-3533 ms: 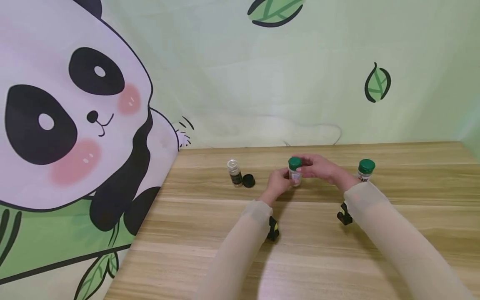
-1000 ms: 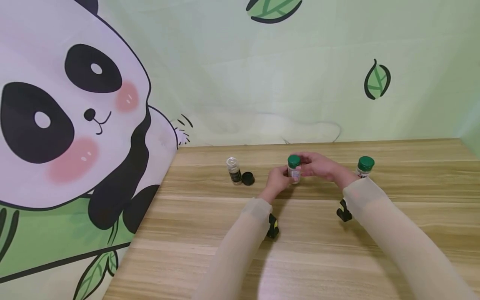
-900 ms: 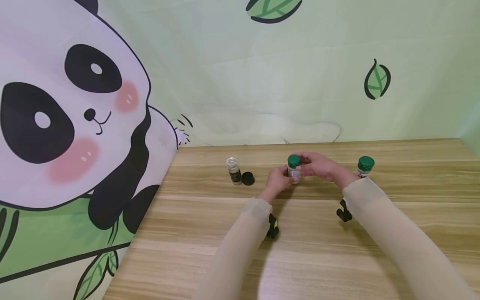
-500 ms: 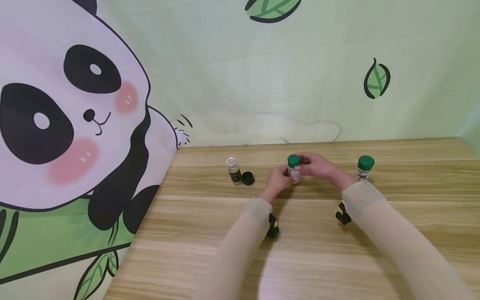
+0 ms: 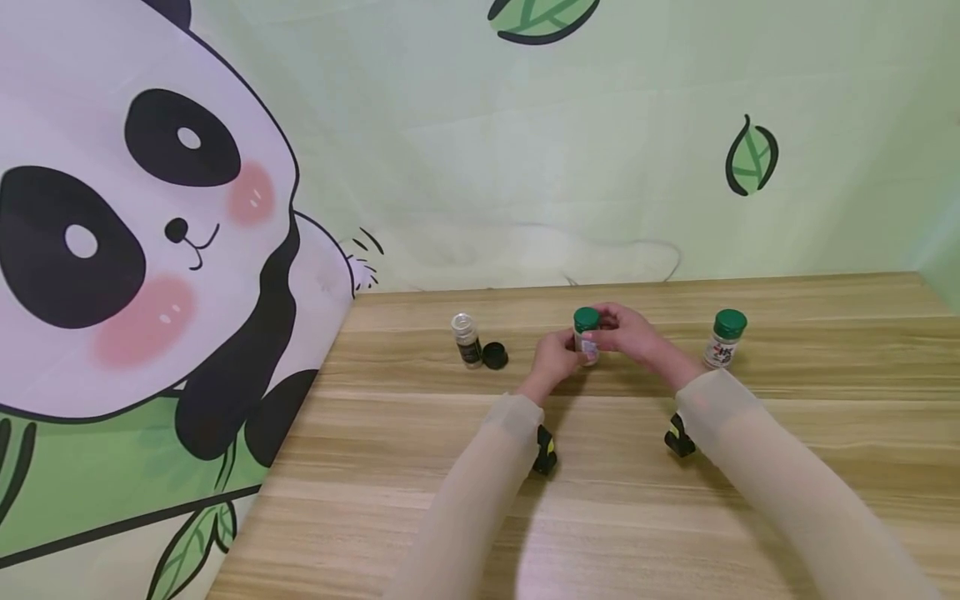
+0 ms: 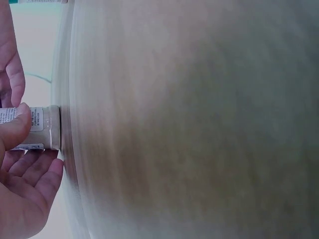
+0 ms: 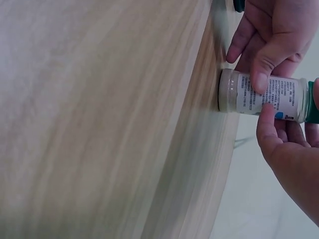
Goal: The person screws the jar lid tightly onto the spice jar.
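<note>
Upright on the table stands a spice bottle [image 5: 587, 319] with a green cap, between my two hands. My left hand [image 5: 555, 358] grips its lower body, the thumb across the printed label. Around the top curls my right hand [image 5: 630, 333], its thumb and fingers at the green cap and upper body. From the right wrist view, the label of the spice bottle [image 7: 286, 94] and part of the right hand [image 7: 296, 159] show, the cap cut off by the frame edge. Left of the hands is an uncapped clear bottle [image 5: 467, 342], with a black cap [image 5: 495, 356] beside it.
A second green-capped bottle [image 5: 724, 340] stands to the right, just beyond the right forearm. All of these rest on a wood-grain table [image 5: 420, 467]. Behind it hangs a pale green cloth [image 5: 637, 150] printed with a panda and leaves.
My right wrist and forearm have shifted slightly left, baring more of the right-hand bottle's label. The left hand keeps its grip, and the held bottle stays in place.
</note>
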A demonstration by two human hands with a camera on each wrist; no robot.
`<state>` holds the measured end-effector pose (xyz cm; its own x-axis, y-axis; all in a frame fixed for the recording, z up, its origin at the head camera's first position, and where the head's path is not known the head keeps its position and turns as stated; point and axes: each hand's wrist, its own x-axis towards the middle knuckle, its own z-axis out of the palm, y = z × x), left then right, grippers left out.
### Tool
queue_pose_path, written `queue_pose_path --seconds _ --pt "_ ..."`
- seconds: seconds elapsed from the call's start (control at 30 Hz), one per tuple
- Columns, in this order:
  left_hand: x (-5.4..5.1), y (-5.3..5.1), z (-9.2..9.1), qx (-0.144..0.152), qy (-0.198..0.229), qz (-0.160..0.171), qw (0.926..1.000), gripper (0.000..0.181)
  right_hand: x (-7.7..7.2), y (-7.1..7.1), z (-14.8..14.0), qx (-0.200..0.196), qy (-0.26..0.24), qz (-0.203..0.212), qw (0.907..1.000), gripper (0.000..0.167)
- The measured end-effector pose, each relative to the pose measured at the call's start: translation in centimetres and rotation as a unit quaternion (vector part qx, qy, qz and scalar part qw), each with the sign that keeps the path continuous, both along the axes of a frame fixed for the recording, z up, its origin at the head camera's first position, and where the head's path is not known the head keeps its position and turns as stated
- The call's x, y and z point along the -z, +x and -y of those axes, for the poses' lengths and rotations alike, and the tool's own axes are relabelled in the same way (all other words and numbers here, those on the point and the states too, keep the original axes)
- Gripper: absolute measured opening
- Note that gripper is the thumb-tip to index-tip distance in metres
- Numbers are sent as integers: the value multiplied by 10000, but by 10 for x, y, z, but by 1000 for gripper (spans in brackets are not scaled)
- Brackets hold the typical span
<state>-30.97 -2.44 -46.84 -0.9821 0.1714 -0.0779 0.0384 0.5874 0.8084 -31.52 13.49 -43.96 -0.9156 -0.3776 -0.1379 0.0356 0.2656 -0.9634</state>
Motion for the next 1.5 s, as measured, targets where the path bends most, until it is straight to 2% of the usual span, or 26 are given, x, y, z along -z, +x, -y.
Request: queue_pose_path --seconds 0.43,0.77,0.87,1.0,1.17,1.27,1.5 --pt "-2 -1 0 3 -71 -18 10000 33 2 3 6 382 12 -83 9992 57" --pt "0 -2 0 15 43 42 10000 32 5 4 9 507 37 -254 9984 61" --pt "1 -2 1 32 35 -24 10000 32 2 3 7 304 146 -333 9989 68" --pt "1 -3 1 53 -5 -129 9999 32 -3 0 1 -284 153 -260 9991 80" --pt "1 -2 1 30 -7 -67 10000 31 -9 -5 -7 -819 148 100 9965 76" --pt "1 -1 1 50 -100 -101 9999 31 -12 -6 -10 -928 165 219 9953 72" --pt "1 -1 0 47 -166 -141 9998 31 -15 -8 -13 -1032 244 193 9942 68"
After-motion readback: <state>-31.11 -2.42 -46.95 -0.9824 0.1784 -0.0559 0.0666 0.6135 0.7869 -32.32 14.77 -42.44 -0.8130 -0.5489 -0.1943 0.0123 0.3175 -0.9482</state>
